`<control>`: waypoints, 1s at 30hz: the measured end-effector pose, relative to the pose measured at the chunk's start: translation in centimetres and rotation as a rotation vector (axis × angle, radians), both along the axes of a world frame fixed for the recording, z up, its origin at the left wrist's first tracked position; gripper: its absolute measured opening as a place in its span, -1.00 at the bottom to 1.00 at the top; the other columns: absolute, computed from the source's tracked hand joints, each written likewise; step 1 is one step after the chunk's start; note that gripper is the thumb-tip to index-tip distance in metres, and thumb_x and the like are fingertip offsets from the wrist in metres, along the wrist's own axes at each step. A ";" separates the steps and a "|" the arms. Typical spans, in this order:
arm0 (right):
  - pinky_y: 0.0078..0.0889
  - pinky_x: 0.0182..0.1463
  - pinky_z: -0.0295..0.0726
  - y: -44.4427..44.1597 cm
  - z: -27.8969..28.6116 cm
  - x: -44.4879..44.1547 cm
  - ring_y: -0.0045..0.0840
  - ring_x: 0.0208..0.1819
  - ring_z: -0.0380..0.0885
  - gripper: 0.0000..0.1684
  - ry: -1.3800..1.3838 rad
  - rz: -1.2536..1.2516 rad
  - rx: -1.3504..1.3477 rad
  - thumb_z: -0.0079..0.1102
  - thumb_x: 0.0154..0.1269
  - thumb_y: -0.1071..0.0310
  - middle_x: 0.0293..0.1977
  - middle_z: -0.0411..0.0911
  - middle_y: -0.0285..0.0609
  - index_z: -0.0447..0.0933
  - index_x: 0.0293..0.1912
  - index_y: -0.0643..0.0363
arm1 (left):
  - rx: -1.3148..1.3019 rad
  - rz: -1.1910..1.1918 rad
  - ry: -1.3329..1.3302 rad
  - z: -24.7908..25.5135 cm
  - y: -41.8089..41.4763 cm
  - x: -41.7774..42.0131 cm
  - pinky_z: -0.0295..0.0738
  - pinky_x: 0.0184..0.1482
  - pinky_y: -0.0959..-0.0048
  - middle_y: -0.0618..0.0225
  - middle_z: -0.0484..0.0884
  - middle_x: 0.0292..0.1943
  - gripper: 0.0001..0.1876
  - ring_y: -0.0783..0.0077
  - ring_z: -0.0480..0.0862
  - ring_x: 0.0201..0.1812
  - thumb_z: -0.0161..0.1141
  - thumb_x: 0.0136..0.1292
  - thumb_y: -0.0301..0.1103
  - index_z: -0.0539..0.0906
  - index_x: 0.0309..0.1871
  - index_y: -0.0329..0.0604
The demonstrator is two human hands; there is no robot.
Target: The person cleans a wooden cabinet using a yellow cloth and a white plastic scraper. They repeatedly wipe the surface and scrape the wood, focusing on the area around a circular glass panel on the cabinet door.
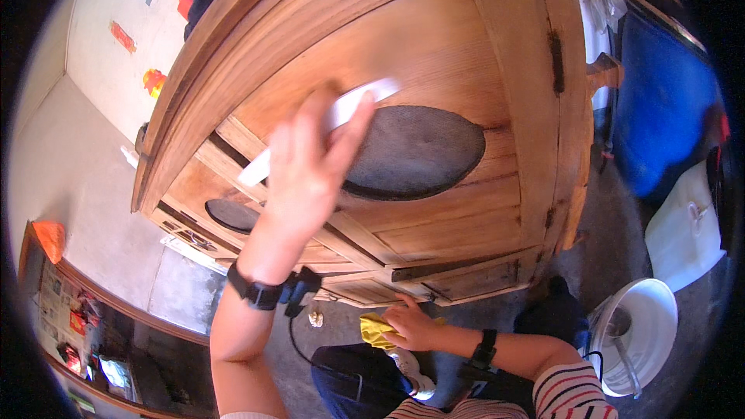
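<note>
My left hand (302,169), blurred by motion, grips a flat white strip-like object (355,106) in front of a wooden cabinet (430,52). The object slants across the cabinet's upper door panel, above a dark oval inset (425,154); whether it touches the wood cannot be told. Low down, near the cabinet's bottom edge, my right hand (410,323) holds a yellow cloth (375,330), partly hidden by the fingers. Black bands are on both wrists, and a small black device sits beside the left one.
A white bucket (663,314) stands at the lower right, below a white plastic container (684,227) and a large blue object (663,99). At the lower left is a wood-framed piece of furniture (134,308) with an orange object (49,240) on its edge.
</note>
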State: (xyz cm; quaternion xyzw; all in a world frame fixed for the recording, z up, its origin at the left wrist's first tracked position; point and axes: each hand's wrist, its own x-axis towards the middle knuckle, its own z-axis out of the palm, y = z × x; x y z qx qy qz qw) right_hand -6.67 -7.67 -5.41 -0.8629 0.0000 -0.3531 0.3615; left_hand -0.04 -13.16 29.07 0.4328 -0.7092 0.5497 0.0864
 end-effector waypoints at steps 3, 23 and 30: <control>0.07 0.36 0.00 -0.2 1.4 -0.3 -0.21 -0.01 0.45 -0.62 0.157 0.032 -0.029 0.06 0.29 0.10 -0.25 0.49 -0.03 0.45 -0.19 0.27 | -0.033 0.048 -0.023 -0.1 1.3 2.5 0.40 -0.19 0.39 0.19 0.44 0.04 -0.40 0.29 0.47 -0.19 0.22 -0.01 -0.61 0.58 0.19 0.05; 0.15 0.35 0.00 -0.7 -0.8 -1.6 -0.20 0.00 0.44 -0.61 0.081 -0.027 -0.044 0.05 0.24 0.08 -0.24 0.49 -0.02 0.45 -0.15 0.23 | 0.000 0.001 0.037 0.7 -0.9 -1.6 0.39 -0.05 0.31 0.15 0.42 0.05 -0.46 0.17 0.47 -0.03 0.18 0.10 -0.57 0.56 0.20 0.06; 0.15 0.36 0.00 -0.5 0.5 -1.4 -0.18 0.00 0.43 -0.61 0.118 -0.005 -0.075 0.06 0.24 0.08 -0.24 0.49 0.00 0.45 -0.16 0.24 | -0.041 0.086 -0.016 0.7 2.5 4.4 0.40 0.01 0.34 0.16 0.41 0.07 -0.43 0.17 0.47 -0.03 0.18 0.00 -0.55 0.59 0.18 0.03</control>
